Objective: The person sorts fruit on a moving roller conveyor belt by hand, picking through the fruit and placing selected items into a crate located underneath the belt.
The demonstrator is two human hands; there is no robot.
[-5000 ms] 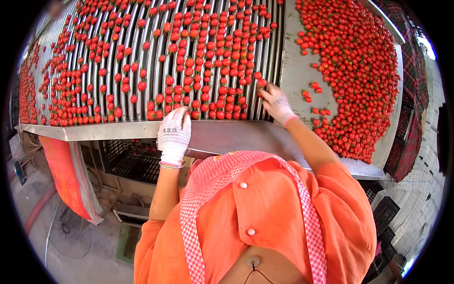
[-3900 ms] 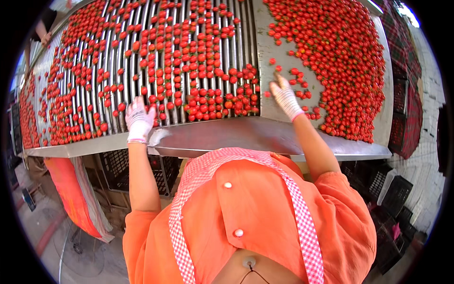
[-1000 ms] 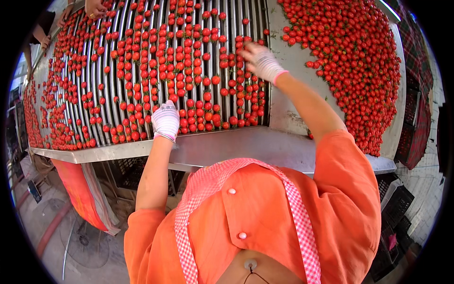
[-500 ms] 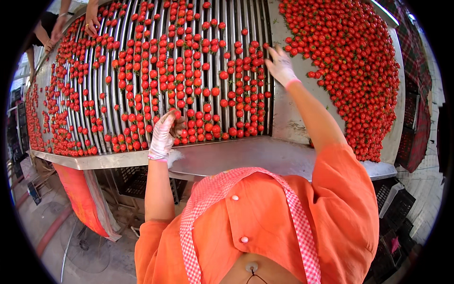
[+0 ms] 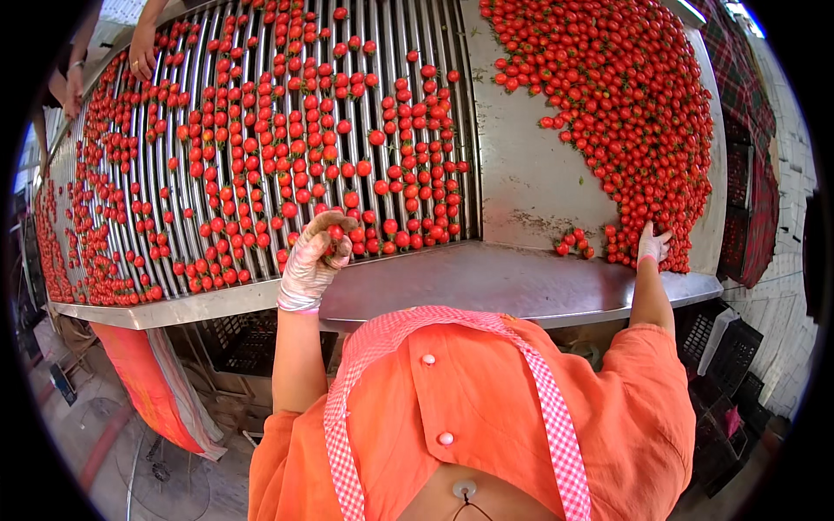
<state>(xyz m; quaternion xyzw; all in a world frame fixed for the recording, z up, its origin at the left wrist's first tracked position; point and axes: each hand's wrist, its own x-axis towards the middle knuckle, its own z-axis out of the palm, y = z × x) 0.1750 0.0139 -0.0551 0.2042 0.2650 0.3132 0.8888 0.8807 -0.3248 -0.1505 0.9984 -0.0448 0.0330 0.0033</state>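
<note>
A: Item one. The left hand (image 5: 317, 260), in a pale glove?

B: It sat at the near edge of the roller bed (image 5: 261, 104), fingers curled shut around a few small red tomatoes (image 5: 334, 233); at least one showed between the fingers, and how many lay in the palm could not be told.

A: Item two. The right hand (image 5: 650, 247)?

B: Also gloved, reaching far out to the right. It lay open and flat, fingers spread, with its fingertips touching the lower edge of the heaped tomatoes (image 5: 634, 104) on the flat steel tabletop (image 5: 521, 182). It gripped nothing.

A: Item three. Stock on the rollers?

B: Loose tomatoes in lines between the metal bars, thick in the middle and thinner toward the far end. A small stray cluster (image 5: 573, 245) lay apart, just left of the right hand.

A: Handling notes?

B: By appearance: light, round, smooth-skinned, liable to roll and to slip from a glove. Probably soft enough to split if squeezed. Best cupped loosely in a curved palm, or taken one at a time between fingertip and thumb across the middle.

A: Anything else recorded?

B: Another person's hands (image 5: 139, 61) at the far left rim of the rollers, and dark crates (image 5: 730, 356) below on the right.
</note>
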